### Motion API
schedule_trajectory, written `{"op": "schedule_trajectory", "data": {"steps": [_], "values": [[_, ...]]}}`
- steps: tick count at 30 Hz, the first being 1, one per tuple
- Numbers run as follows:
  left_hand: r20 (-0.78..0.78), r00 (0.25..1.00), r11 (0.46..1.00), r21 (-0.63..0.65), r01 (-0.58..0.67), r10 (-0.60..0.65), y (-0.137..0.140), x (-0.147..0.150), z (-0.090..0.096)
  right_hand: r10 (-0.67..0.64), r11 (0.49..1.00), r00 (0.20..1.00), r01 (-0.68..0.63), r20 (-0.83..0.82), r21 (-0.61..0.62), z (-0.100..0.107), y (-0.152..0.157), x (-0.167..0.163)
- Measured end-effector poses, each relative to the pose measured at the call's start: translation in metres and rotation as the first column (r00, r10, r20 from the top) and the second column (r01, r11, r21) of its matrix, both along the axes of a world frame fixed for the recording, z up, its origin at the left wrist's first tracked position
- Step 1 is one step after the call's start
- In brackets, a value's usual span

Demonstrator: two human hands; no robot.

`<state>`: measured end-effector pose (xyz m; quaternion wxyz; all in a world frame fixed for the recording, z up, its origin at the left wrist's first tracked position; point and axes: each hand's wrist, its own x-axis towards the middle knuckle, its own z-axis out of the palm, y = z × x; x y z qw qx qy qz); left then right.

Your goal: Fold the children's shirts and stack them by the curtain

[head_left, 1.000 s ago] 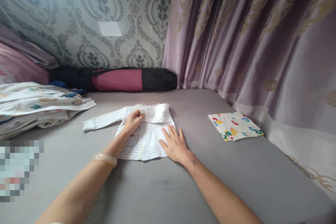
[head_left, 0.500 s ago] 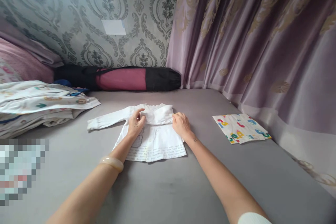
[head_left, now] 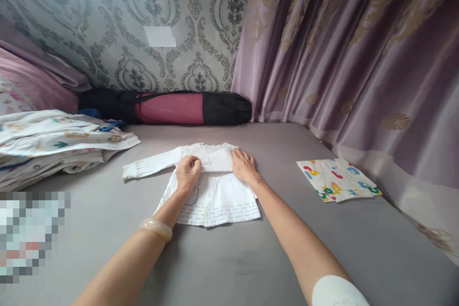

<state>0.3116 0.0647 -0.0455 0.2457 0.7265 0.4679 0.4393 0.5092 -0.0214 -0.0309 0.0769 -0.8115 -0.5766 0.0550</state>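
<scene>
A small white long-sleeved shirt (head_left: 218, 196) lies spread on the grey bed surface, with lines of print near its hem and a grey drawing partly covered by my left wrist. One sleeve stretches out to the left; the other is folded across the chest. My left hand (head_left: 189, 172) is closed, its curled fingers pinching the shirt by the end of the folded sleeve. Flat against the shirt's right edge rests my right hand (head_left: 245, 165), fingers stretched out over the sleeve fold.
To the right lies a folded cloth with colourful figures (head_left: 337, 179). A pile of patterned clothes (head_left: 64, 143) sits at the left. Along the wall runs a long black and pink bag (head_left: 172, 108). Purple curtains (head_left: 322, 48) hang at the right. A pixelated patch covers the lower left.
My left hand's fingers have closed from a spread thumb and finger. My right hand has flattened from a curled grip at the shirt's edge. The view has shifted slightly.
</scene>
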Motion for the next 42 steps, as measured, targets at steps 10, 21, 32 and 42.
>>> {"op": "schedule_trajectory", "data": {"steps": [10,21,32,42], "values": [[-0.014,0.996,0.997,-0.001,-0.084,0.083,-0.001,-0.001,0.001,-0.013,1.000,0.999,0.012,0.045,0.027,0.008,0.007,0.000],[-0.053,0.992,0.994,0.029,-0.109,0.111,0.004,-0.001,-0.005,-0.080,0.997,0.997,0.080,-0.002,-0.023,-0.001,0.019,-0.013],[-0.089,0.982,0.984,0.093,-0.155,0.163,0.005,0.004,-0.013,-0.053,0.998,0.999,0.053,0.010,-0.022,0.003,0.028,-0.028],[-0.167,0.978,0.989,0.103,-0.109,0.125,0.004,0.006,-0.009,-0.084,0.995,0.996,0.083,-0.016,-0.053,0.003,0.029,-0.039]]}}
